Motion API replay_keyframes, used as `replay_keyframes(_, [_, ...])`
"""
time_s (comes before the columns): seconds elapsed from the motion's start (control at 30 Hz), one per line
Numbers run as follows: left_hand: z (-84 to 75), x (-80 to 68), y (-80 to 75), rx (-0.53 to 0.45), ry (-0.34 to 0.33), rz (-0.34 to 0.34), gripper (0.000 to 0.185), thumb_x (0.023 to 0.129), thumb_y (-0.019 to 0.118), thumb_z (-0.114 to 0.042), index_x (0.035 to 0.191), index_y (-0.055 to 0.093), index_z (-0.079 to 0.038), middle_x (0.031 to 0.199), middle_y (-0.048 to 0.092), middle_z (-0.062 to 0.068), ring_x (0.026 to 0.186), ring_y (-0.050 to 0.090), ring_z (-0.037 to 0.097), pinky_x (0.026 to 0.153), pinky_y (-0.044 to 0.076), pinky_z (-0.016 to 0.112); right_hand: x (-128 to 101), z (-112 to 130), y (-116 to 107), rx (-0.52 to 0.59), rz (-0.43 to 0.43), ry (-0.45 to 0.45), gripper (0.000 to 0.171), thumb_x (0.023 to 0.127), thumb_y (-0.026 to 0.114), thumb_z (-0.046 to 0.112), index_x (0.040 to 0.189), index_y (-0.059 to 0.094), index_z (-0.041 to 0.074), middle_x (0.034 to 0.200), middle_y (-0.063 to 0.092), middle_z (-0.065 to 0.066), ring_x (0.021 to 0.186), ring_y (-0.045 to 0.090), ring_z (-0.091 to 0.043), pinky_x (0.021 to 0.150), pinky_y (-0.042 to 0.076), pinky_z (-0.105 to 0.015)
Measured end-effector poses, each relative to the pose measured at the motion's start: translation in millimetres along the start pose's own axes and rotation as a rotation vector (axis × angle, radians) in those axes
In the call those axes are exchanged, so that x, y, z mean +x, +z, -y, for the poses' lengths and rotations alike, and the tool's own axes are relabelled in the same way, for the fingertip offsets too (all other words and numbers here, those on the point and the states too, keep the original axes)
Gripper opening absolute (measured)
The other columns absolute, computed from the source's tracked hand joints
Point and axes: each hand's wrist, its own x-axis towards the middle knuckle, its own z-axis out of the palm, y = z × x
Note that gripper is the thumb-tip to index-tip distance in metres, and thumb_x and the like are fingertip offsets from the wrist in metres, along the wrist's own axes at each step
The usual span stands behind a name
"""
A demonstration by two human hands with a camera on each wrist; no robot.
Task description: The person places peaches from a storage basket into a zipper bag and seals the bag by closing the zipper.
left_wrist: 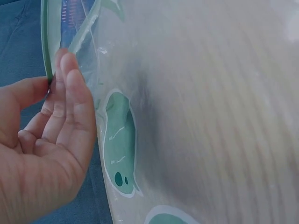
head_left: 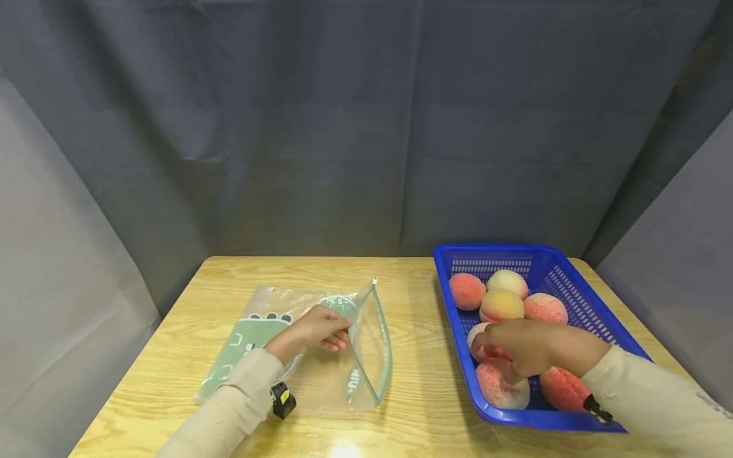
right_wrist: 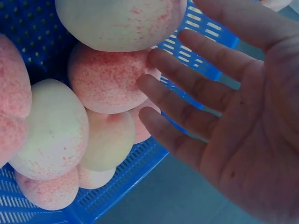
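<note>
A clear zip bag with green cartoon prints lies on the table, its mouth parted toward the right. My left hand pinches the green-trimmed edge of that mouth between thumb and fingers; the left wrist view shows the trim at the thumb tip. Over the blue basket, my right hand reaches down among several peaches. In the right wrist view its fingers are spread and fairly straight, beside a pink peach and a paler peach. Whether the fingertips touch them I cannot tell.
The basket stands at the right of the wooden table, its rim raised around the fruit. A zip slider sits at the bag's far corner. Dark cloth hangs behind the table, with pale panels on both sides.
</note>
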Motion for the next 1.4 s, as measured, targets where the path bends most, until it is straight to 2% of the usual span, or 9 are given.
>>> replay_keyframes(0.1, [-0.1,1.1,0.1,-0.005,0.002,-0.004,0.026,0.097,0.057,-0.018,0.089,0.066,0.004,0.071,0.067,0.006,0.056,0.062,0.008,0.055,0.054,0.02,1,2,2,-0.045,0.02,0.029,0.045,0.067,0.083,0.005,0.102,0.063,0.023,0.088,0.059,0.012,0.076,0.051,-0.005,0.071,0.051,-0.027])
replay_keyframes(0.27, [0.8,2.6,0.1,-0.005,0.009,0.001,0.027,0.096,0.057,-0.019,0.086,0.066,0.004,0.069,0.067,0.005,0.056,0.062,0.008,0.055,0.055,0.02,5,6,9,-0.205,0.053,0.068,0.052,0.063,0.085,0.008,0.108,0.065,0.024,0.099,0.061,0.011,0.083,0.054,-0.006,0.083,0.054,-0.035])
replay_keyframes(0.4, [2.7,3.1,-0.1,-0.001,0.014,0.011,0.028,0.097,0.057,-0.02,0.086,0.067,0.004,0.068,0.066,0.004,0.055,0.062,0.007,0.054,0.054,0.02,9,8,16,-0.266,0.057,0.054,0.055,0.059,0.086,0.006,0.108,0.064,0.019,0.092,0.053,0.011,0.073,0.049,-0.008,0.072,0.053,-0.028])
replay_keyframes(0.57, [3.6,3.0,0.0,-0.007,0.013,0.009,0.028,0.097,0.056,-0.02,0.085,0.067,0.003,0.067,0.066,0.003,0.055,0.062,0.007,0.054,0.054,0.019,12,9,19,-0.283,0.055,0.07,0.057,0.056,0.084,0.001,0.105,0.063,0.02,0.085,0.048,0.012,0.066,0.044,-0.009,0.06,0.047,-0.025])
replay_keyframes(0.73, [2.7,2.4,0.5,-0.007,0.009,0.011,0.027,0.097,0.056,-0.019,0.088,0.067,0.004,0.068,0.066,0.003,0.055,0.062,0.007,0.054,0.053,0.018,13,6,21,-0.27,0.061,0.062,0.056,0.054,0.084,-0.004,0.1,0.063,0.021,0.086,0.052,0.012,0.066,0.045,-0.008,0.063,0.049,-0.024])
replay_keyframes(0.93, [3.1,2.8,1.8,0.0,0.008,0.015,0.027,0.097,0.055,-0.018,0.087,0.067,0.004,0.068,0.066,0.004,0.055,0.062,0.007,0.054,0.054,0.019,13,3,21,-0.294,0.071,0.049,0.059,0.052,0.086,-0.002,0.1,0.06,0.021,0.094,0.058,0.01,0.069,0.046,-0.006,0.07,0.051,-0.026])
replay_keyframes(1.07, [2.8,2.8,2.8,0.002,0.008,0.015,0.028,0.097,0.055,-0.019,0.086,0.067,0.004,0.069,0.066,0.004,0.056,0.062,0.007,0.055,0.054,0.019,10,1,19,-0.224,0.072,0.048,0.06,0.052,0.085,-0.003,0.099,0.058,0.024,0.086,0.052,0.013,0.07,0.044,-0.007,0.068,0.048,-0.024])
replay_keyframes(1.2, [2.1,2.7,2.0,-0.001,0.008,0.009,0.027,0.097,0.056,-0.019,0.086,0.067,0.003,0.069,0.066,0.005,0.056,0.062,0.007,0.054,0.054,0.019,5,-2,12,-0.134,0.05,0.039,0.063,0.053,0.086,0.001,0.105,0.058,0.024,0.091,0.053,0.015,0.078,0.046,-0.005,0.074,0.05,-0.027])
replay_keyframes(1.4, [3.0,3.4,-0.4,-0.011,0.007,0.011,0.027,0.097,0.056,-0.018,0.088,0.067,0.004,0.069,0.066,0.004,0.056,0.062,0.007,0.054,0.054,0.018,-4,-6,0,-0.086,-0.008,-0.061,0.065,0.057,0.089,0.009,0.112,0.056,0.019,0.101,0.054,0.015,0.087,0.05,-0.004,0.081,0.052,-0.03])
